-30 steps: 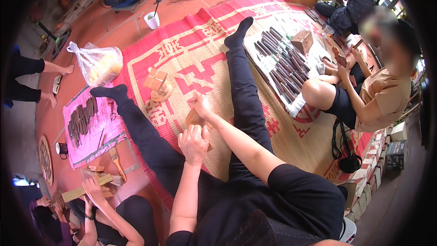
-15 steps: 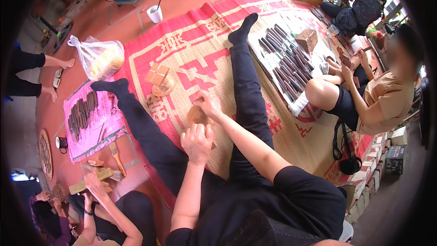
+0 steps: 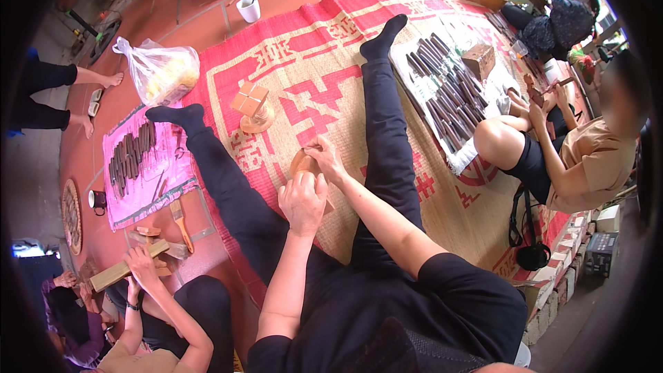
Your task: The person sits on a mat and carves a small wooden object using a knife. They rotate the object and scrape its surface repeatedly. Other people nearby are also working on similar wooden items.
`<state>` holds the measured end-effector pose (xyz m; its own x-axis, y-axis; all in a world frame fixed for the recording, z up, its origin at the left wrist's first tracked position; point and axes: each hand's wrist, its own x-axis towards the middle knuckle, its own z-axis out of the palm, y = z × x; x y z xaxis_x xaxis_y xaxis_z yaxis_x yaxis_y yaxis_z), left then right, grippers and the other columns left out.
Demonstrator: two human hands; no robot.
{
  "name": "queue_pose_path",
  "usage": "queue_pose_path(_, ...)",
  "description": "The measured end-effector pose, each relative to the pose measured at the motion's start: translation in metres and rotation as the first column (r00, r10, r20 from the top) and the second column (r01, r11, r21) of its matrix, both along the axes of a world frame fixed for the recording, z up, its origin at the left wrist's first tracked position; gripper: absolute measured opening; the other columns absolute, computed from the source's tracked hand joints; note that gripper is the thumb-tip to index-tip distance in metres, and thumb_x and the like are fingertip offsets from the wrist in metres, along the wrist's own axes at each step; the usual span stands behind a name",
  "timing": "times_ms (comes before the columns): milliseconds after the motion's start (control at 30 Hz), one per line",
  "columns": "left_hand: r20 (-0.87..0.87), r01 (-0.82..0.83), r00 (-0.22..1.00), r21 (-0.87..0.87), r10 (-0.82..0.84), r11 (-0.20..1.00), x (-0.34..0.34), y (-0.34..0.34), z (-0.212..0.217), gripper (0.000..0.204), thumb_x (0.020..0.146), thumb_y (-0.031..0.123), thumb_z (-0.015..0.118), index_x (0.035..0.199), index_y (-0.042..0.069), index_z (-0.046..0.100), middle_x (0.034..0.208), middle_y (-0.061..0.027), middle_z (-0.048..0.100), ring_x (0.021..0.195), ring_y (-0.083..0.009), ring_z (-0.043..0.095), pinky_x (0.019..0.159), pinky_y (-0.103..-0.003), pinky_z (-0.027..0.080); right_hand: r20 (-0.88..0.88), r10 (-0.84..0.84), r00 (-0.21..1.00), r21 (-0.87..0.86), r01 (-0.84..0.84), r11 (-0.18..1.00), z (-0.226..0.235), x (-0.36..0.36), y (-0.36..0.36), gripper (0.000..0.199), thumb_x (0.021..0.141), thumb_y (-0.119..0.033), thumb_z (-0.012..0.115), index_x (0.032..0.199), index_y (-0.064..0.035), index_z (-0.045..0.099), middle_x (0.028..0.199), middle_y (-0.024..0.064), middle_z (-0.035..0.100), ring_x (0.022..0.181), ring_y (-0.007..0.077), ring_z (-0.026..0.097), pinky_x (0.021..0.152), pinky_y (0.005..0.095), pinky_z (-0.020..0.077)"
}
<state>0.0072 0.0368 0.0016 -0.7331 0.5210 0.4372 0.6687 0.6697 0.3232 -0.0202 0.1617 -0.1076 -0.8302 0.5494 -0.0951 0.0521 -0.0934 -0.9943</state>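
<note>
Between my outstretched legs, a rounded light-brown wooden piece (image 3: 302,164) is held above the patterned mat (image 3: 328,214). My left hand (image 3: 304,202) is closed at its near side, the knuckles facing up. At its far right edge my right hand (image 3: 324,157) is closed too, with thumb and fingers bent over the rim. The undersides of both hands are hidden, and I cannot make out any tool in them. Ahead and to the left stands a small wooden block (image 3: 249,99) with crossing lines, by a round wooden piece (image 3: 257,119).
Rows of dark-handled carving tools (image 3: 445,97) lie on a white cloth to the right, beside a seated person (image 3: 587,145). More tools (image 3: 131,157) rest on a pink cloth at left, near a brush (image 3: 181,224). Lower left, another person's hands hold a wooden plank (image 3: 128,266).
The view has shifted slightly, so the surroundings sit further right. Both hands stay on the wooden piece, which shows less of its broad face. The neighbour's plank has tilted more steeply.
</note>
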Motion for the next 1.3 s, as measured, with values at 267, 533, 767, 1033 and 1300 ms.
queue_pose_path(267,0.046,-0.019,0.999,0.002,0.018,1.000,-0.001,-0.002,0.001,0.020,0.085,0.021,0.064,0.073,0.008,0.056,0.073,-0.0075,0.060,0.067,-0.0267,0.061,0.062,-0.039,0.044,-0.001,-0.182,0.983,-0.241,0.177,0.954,-0.021,-0.018,0.012,0.007,0.084,-0.005,0.065,0.087,-0.0023,0.060,0.083,0.0065,0.066,0.079,0.0113,0.060,0.071,0.0278,0.0488)
queue_pose_path(533,0.025,-0.051,0.998,0.056,0.050,0.997,-0.012,-0.002,-0.007,0.022,0.084,0.024,0.064,0.070,0.009,0.055,0.069,-0.0075,0.057,0.064,-0.0256,0.059,0.059,-0.039,0.043,0.091,-0.124,0.988,0.077,0.117,0.990,-0.020,-0.009,-0.008,0.008,0.086,-0.009,0.064,0.089,-0.0028,0.061,0.086,0.0063,0.066,0.083,0.0156,0.061,0.075,0.0299,0.0484)
queue_pose_path(767,0.056,-0.091,0.995,0.052,0.088,0.995,-0.002,-0.004,-0.001,0.021,0.085,0.023,0.063,0.071,0.008,0.058,0.073,-0.0075,0.062,0.066,-0.0275,0.061,0.061,-0.039,0.044,-0.025,-0.164,0.986,-0.177,0.157,0.972,-0.039,-0.008,0.000,0.011,0.087,-0.011,0.063,0.089,-0.0023,0.057,0.086,0.0068,0.065,0.082,0.0121,0.060,0.076,0.0297,0.0485)
queue_pose_path(1033,0.075,-0.090,0.993,0.024,0.088,0.996,-0.011,-0.002,-0.005,0.023,0.086,0.023,0.063,0.072,0.007,0.054,0.074,-0.0080,0.061,0.068,-0.0278,0.061,0.061,-0.040,0.044,-0.011,-0.043,0.999,-0.095,0.042,0.995,-0.018,0.008,-0.013,0.012,0.092,-0.010,0.062,0.100,-0.0020,0.060,0.095,0.0040,0.065,0.087,0.0098,0.058,0.081,0.0255,0.0470)
queue_pose_path(1300,0.085,-0.058,0.995,0.067,0.052,0.996,-0.016,-0.002,-0.002,0.021,0.085,0.022,0.063,0.072,0.007,0.055,0.072,-0.0081,0.061,0.068,-0.0281,0.061,0.062,-0.040,0.044,0.029,-0.044,0.999,-0.177,0.049,0.983,-0.012,0.009,-0.004,0.012,0.088,-0.013,0.065,0.091,-0.0019,0.061,0.083,0.0021,0.064,0.077,0.0093,0.056,0.070,0.0256,0.0461)
